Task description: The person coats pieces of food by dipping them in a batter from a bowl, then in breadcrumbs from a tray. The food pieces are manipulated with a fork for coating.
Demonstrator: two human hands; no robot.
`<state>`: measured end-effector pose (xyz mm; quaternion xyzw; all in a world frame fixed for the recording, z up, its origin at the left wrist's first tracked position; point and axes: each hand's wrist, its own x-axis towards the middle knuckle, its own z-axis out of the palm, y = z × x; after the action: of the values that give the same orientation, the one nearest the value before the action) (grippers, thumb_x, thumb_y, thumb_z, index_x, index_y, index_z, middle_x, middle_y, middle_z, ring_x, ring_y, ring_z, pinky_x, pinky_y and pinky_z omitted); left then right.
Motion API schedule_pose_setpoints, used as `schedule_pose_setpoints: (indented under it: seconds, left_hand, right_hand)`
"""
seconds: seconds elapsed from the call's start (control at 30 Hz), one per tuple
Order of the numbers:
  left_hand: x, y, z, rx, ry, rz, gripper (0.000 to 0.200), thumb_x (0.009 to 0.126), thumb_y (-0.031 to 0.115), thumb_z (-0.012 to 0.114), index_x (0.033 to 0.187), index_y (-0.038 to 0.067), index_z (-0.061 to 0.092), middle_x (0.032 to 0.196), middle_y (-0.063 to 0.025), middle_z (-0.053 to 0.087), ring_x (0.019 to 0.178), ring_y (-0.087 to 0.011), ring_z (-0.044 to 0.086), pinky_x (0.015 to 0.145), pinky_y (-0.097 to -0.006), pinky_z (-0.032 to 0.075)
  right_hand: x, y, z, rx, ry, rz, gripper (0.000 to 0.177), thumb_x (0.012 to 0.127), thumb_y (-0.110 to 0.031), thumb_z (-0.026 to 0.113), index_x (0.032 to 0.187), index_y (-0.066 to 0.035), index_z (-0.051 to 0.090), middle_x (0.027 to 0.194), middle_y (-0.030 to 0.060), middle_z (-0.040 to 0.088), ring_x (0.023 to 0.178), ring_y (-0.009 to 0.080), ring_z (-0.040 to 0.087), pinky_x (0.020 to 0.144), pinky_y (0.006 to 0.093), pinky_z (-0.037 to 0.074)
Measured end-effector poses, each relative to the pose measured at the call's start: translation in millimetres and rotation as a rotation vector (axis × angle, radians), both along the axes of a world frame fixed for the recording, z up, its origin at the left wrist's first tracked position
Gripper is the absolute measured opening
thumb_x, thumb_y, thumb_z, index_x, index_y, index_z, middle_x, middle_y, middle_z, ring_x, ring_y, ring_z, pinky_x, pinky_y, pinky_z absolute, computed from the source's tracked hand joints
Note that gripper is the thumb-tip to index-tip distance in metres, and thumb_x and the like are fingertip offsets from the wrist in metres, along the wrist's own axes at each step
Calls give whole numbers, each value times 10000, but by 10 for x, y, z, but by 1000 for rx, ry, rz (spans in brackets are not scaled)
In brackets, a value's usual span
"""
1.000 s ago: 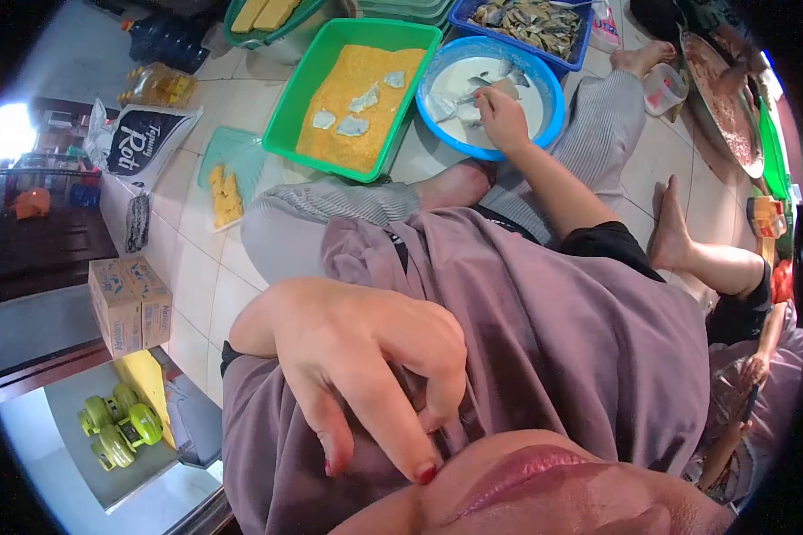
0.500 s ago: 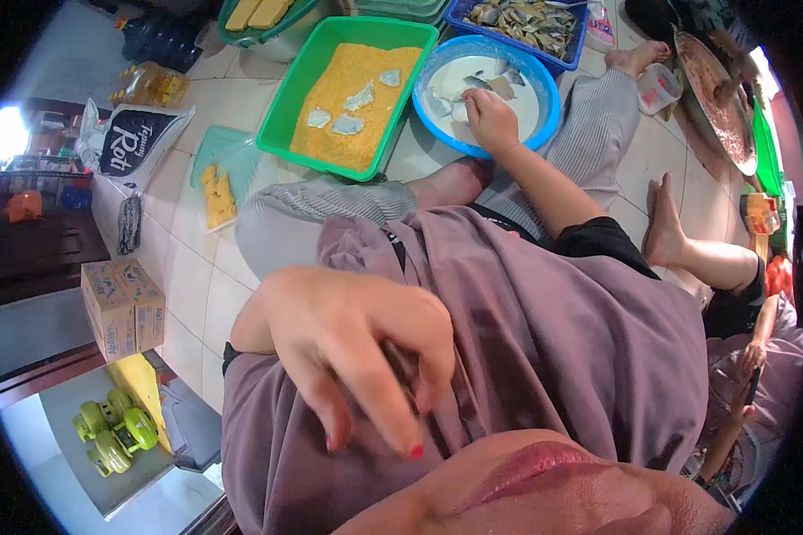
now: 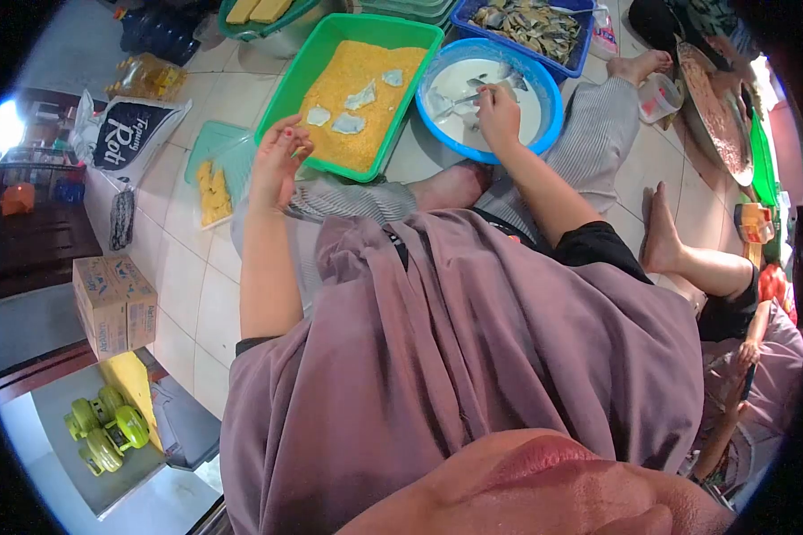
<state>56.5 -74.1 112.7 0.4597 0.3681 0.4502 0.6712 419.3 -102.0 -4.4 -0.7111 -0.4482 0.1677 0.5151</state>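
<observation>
Right hand (image 3: 500,118) holds a utensil (image 3: 461,102); pale tiles (image 3: 183,299) surround the basin (image 3: 555,116).

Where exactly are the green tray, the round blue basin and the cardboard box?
Green tray (image 3: 302,80): head view, inner left wall.
Round blue basin (image 3: 554,107): head view, right side of rim.
Cardboard box (image 3: 116,283): head view, printed upper face.

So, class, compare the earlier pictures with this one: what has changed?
The left hand has moved forward, away from the wearer, to the near left side of the green tray. Neither hand visibly takes or releases anything. The right hand stays over the blue basin; four pale pieces remain on the crumbs.
</observation>
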Motion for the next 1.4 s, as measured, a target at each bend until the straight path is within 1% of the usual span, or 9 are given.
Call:
schedule_pose_setpoints:
  seconds: [0.2, 0.3, 0.53, 0.6, 0.73, 1.0, 1.2, 1.3, 1.4]
  left_hand:
    - [-317, 309, -529, -125, -102, 371, 276, 876, 199, 593, 1097, 40, 544, 839, -19, 575, 748, -115, 538, 707, -273, 452]
    - [-404, 425, -933, -111, 65, 662, 291, 848, 175, 604, 1086, 27, 529, 818, -30, 567, 690, -100, 508, 616, -257, 429]
    - [-413, 650, -1104, -226, 212, 785, 534, 825, 98, 601, 1287, 24, 345, 942, -93, 575, 712, -140, 532, 565, -263, 425]
    - [-497, 753, -1144, -394, 177, 713, 596, 831, 84, 586, 1342, 42, 284, 981, -111, 569, 733, -168, 555, 562, -268, 436]
    - [-584, 827, -1379, -341, 36, 630, 626, 828, 89, 573, 1369, 59, 261, 988, -130, 563, 816, -199, 576, 574, -294, 461]
    - [-419, 832, -1415, -385, 566, 738, 503, 807, 185, 507, 1232, -62, 401, 1122, -248, 551, 1016, -349, 564, 821, -404, 465]
    - [-349, 816, -1313, -270, 734, 853, 495, 781, 223, 528, 1159, -87, 449, 1136, -304, 535, 1065, -431, 521, 928, -453, 394]
    - [-386, 844, -1368, -243, 774, 858, 483, 776, 221, 529, 1142, -87, 465, 1114, -304, 547, 1061, -432, 525, 921, -449, 401]
    - [-398, 874, -1431, -228, 739, 877, 478, 770, 218, 531, 1132, -88, 474, 1099, -305, 555, 1049, -438, 529, 911, -451, 405]
  right_hand:
    - [138, 59, -15, 50, 527, -78, 216, 906, -145, 476, 970, 20, 599, 778, 120, 655, 562, 138, 592, 507, 267, 470]
    - [242, 82, -29, 59, 718, -70, 206, 934, -138, 451, 974, 10, 589, 793, 120, 655, 515, 111, 529, 477, 238, 435]
    - [393, 63, 76, 154, 501, -12, 196, 946, -168, 469, 989, -10, 578, 796, 112, 657, 545, 101, 533, 495, 220, 388]
    - [395, 91, 94, 101, 536, -60, 190, 935, -182, 486, 986, -33, 592, 796, 86, 656, 570, 92, 536, 491, 220, 369]
    - [484, 188, 91, 30, 717, -177, 187, 930, -192, 484, 972, -50, 599, 787, 70, 653, 574, 94, 531, 491, 232, 361]
    - [72, 930, 680, 70, 510, 19, 214, 919, -173, 477, 972, -9, 604, 763, 74, 651, 565, 104, 521, 498, 226, 373]
    - [-820, 1807, 354, 90, 374, 237, 212, 904, -151, 483, 969, 6, 610, 759, 102, 659, 671, 174, 625, 581, 272, 477]
    - [-1033, 1898, 287, -97, -244, 172, 237, 881, -183, 498, 924, 5, 636, 844, 123, 684, 740, 186, 659, 681, 332, 507]
    - [-884, 1979, 192, -77, -258, 68, 238, 869, -200, 501, 926, -18, 643, 864, 124, 688, 740, 183, 659, 712, 343, 497]
